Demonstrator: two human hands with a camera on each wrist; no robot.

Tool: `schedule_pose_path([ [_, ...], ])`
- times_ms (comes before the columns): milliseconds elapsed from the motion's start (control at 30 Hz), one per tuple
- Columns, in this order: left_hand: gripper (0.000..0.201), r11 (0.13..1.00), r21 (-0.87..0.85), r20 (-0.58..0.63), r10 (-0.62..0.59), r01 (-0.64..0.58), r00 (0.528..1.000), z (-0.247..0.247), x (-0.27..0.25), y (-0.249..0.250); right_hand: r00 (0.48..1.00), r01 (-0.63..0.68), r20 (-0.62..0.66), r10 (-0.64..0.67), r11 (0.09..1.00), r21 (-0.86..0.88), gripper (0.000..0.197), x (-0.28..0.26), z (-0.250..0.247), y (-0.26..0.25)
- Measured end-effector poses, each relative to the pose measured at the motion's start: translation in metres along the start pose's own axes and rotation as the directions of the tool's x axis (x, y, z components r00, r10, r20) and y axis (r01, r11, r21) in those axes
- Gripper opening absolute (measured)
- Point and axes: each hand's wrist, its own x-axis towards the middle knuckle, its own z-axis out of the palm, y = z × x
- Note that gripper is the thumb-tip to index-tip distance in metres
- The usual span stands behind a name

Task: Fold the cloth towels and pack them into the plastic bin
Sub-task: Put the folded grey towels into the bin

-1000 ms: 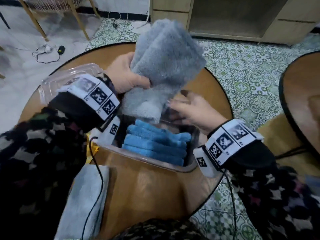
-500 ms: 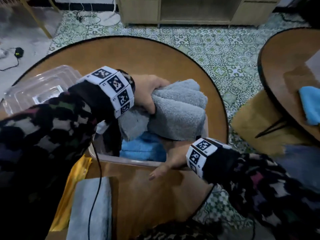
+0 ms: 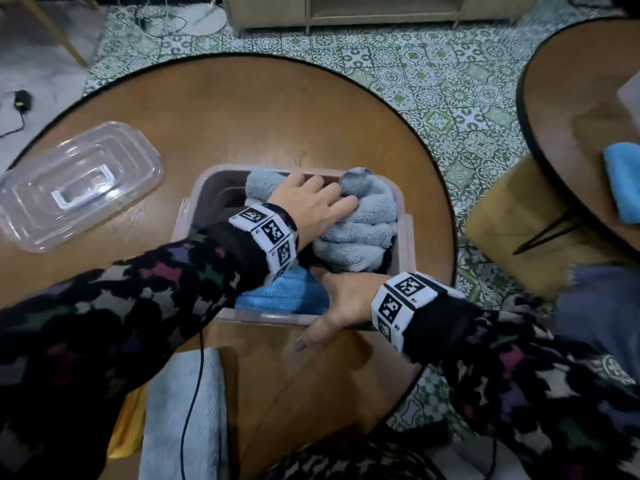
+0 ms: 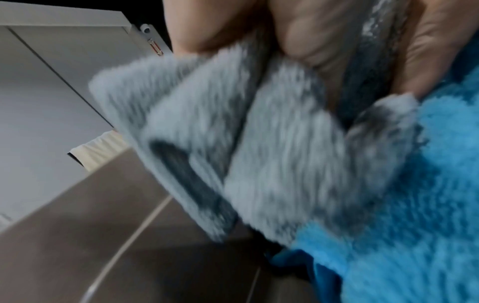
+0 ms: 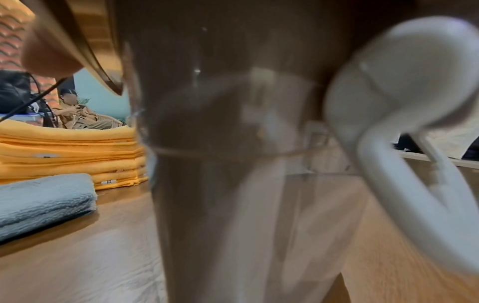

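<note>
ok, my left hand grips grey towel in bin; right hand clamps bin's near edge, fingers hidden inside.

My left arm hides most of the blue towel, and at five o'clock my right fingers vanish inside the bin.

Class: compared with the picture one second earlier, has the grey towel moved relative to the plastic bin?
Yes. The grey towel has come down from above the plastic bin into its far half, beyond the blue towels; the left hand presses it in.
</note>
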Motion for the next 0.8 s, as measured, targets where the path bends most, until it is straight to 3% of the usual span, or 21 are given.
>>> schedule_pose_path([
  [67,0.079,0.999,0.026,0.175,-0.049,0.045,0.983,0.003,-0.002,0.003,1.000,0.008,-0.021,-0.008,1.000,-0.005,0.120,0.000,0.002,0.000],
  [133,0.107,0.989,0.060,0.381,-0.150,0.137,0.912,0.006,-0.005,0.005,0.998,0.027,-0.052,-0.027,1.000,-0.003,0.115,0.000,0.003,0.000],
  [200,0.119,0.979,0.039,0.451,-0.198,0.202,0.870,0.002,-0.006,0.008,0.997,0.050,-0.063,-0.049,0.999,0.006,0.115,0.000,0.003,0.002],
  [300,0.107,0.981,0.008,0.423,-0.177,0.192,0.889,-0.004,-0.004,0.008,0.994,0.076,-0.080,-0.075,0.997,0.015,0.119,-0.002,0.004,0.005],
  [367,0.092,0.987,0.141,0.268,-0.119,0.084,0.956,-0.007,-0.003,0.000,0.991,0.084,-0.102,-0.082,0.996,0.022,0.123,-0.002,0.005,0.005],
  [433,0.067,0.978,0.203,0.102,-0.070,0.049,0.992,-0.008,-0.005,-0.008,0.989,0.091,-0.124,-0.085,0.995,0.044,0.125,0.000,0.005,0.006],
  [500,0.049,0.994,0.096,0.003,-0.045,0.045,0.999,-0.006,-0.012,-0.010,0.988,0.091,-0.129,-0.083,0.994,0.060,0.124,0.001,0.005,0.007],
  [533,0.052,1.000,-0.003,0.003,-0.025,0.025,1.000,-0.002,-0.017,-0.010,0.987,0.097,-0.134,-0.088,0.993,0.063,0.122,0.001,0.006,0.008],
  [600,0.052,0.976,-0.211,0.071,0.077,-0.060,0.995,-0.008,-0.026,-0.006,0.985,0.109,-0.143,-0.100,0.993,0.055,0.114,0.000,0.007,0.007],
  [667,0.039,0.935,-0.341,0.172,0.164,-0.097,0.971,-0.008,-0.032,0.004,0.982,0.112,-0.159,-0.102,0.992,0.051,0.115,0.002,0.007,0.007],
  [733,0.038,0.964,-0.267,0.433,0.112,0.008,0.895,-0.004,-0.034,0.013,0.982,0.115,-0.155,-0.107,0.992,0.043,0.122,0.004,0.006,0.007],
  [800,0.046,0.981,-0.165,0.585,0.016,0.100,0.811,0.003,-0.031,0.015,0.983,0.117,-0.144,-0.112,0.993,0.027,0.127,0.006,0.007,0.006],
])
